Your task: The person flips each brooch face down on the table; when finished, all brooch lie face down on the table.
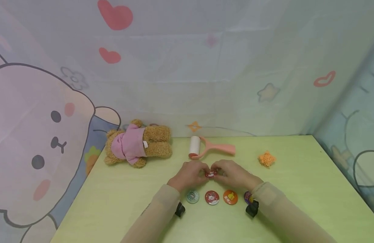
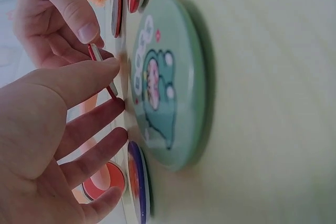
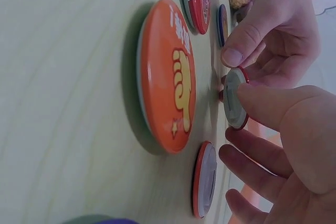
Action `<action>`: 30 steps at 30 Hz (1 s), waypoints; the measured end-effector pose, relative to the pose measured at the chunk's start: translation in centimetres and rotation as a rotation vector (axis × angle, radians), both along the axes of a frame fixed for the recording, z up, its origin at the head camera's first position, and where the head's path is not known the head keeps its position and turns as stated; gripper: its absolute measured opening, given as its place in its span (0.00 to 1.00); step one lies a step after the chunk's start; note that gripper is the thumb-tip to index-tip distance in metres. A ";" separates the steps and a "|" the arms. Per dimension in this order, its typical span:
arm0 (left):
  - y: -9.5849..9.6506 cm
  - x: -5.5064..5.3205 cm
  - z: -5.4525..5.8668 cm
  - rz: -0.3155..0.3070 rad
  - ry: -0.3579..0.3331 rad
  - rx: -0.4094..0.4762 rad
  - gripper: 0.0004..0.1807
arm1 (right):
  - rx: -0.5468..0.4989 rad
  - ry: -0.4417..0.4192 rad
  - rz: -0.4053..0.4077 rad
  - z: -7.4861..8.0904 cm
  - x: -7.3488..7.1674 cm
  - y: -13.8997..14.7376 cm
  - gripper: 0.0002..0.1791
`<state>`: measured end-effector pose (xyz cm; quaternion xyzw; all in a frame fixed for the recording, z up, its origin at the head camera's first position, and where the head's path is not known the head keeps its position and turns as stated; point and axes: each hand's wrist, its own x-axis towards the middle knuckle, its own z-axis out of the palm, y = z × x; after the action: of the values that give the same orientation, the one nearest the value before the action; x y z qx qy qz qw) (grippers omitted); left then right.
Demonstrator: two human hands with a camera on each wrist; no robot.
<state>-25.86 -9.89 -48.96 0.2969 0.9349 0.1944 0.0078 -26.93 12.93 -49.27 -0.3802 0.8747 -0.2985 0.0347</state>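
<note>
Between both hands is a red button badge (image 1: 210, 174), pinched at its edges. My left hand (image 1: 191, 174) holds its left side, and my right hand (image 1: 233, 173) its right side with thumb and fingers. In the right wrist view the badge's pale back (image 3: 234, 98) faces the camera, tilted up off the table. Nearer me lie a green badge (image 1: 192, 196), a red-and-white badge (image 1: 212, 197), an orange badge (image 1: 230, 197) with a yellow fist, and a purple badge (image 1: 247, 197) partly covered by the right wrist. A blue-rimmed badge (image 2: 137, 182) lies near my left fingers.
Behind the hands lies a pink-handled lint roller (image 1: 218, 148). A teddy bear (image 1: 138, 143) in a pink top lies at the back left, and an orange fuzzy ball (image 1: 267, 159) sits to the right. Another badge (image 3: 205, 179) lies back side up near the right hand.
</note>
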 end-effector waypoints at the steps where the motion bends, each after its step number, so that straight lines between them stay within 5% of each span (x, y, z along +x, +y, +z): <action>1: 0.0 0.0 0.0 0.002 -0.003 -0.001 0.10 | -0.002 -0.004 0.000 0.0 0.0 0.0 0.11; 30: -0.6 -0.2 0.0 0.020 -0.025 0.076 0.04 | 0.014 0.036 -0.025 -0.1 -0.2 0.2 0.07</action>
<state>-26.06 -10.44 -48.91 0.2852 0.9296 0.2333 0.0065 -27.15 13.15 -49.41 -0.3741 0.8821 -0.2856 0.0178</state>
